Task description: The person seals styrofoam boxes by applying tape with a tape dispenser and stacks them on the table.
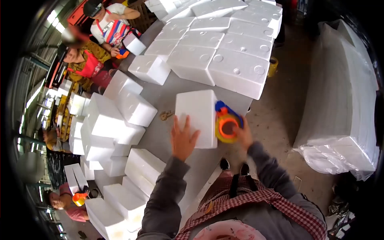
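A white foam box [195,114] stands on the grey table right in front of me. My left hand [184,139] lies on its near left part with the fingers spread. At the box's right side, my right hand [242,135] grips a tape dispenser [228,123] with a blue and orange body and a yellow roll. The dispenser is against or very near the box's right edge; I cannot tell whether tape is stuck there. Part of the right hand's fingers is hidden behind the dispenser and slightly blurred.
Rows of white foam boxes [218,48] cover the table's far end. More loose boxes [116,116] crowd its left side. Several people work across the table, one with a dispenser [122,53]. Plastic-wrapped foam stacks [340,100] stand on the floor at right.
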The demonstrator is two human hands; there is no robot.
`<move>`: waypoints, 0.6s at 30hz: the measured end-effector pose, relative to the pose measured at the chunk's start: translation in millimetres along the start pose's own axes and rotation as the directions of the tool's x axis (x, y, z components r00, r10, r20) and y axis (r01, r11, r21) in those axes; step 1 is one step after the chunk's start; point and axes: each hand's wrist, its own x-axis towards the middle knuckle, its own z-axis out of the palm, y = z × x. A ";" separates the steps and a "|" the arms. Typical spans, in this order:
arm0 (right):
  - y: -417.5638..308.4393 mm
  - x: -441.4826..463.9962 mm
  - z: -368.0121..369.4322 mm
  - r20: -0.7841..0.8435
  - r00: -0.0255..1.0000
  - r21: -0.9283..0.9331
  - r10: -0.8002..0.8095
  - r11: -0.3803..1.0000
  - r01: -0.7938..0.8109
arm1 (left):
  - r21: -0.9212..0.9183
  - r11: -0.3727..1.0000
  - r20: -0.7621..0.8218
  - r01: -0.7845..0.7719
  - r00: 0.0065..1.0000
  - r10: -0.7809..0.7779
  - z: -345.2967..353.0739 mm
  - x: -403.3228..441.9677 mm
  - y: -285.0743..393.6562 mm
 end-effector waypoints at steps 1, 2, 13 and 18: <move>-10.6 35.1 -7.5 0.049 0.999 -0.193 0.022 0.981 -0.012 | 0.135 0.989 0.138 -0.056 0.990 0.037 -7.5 -8.2 8.8; -10.9 48.5 -16.0 0.093 0.994 -0.384 0.060 0.923 -0.019 | 0.138 0.990 0.149 -0.037 0.989 0.016 -7.4 -16.0 17.6; -9.3 -97.0 -30.7 -0.067 0.994 -0.246 0.089 0.964 -0.103 | 0.206 0.936 0.315 0.284 0.887 -0.338 -34.2 -12.4 92.4; 3.9 -164.1 -47.6 -0.072 0.995 0.090 -0.067 0.993 0.073 | 0.158 0.986 0.103 0.043 0.993 -0.060 15.5 -18.1 53.3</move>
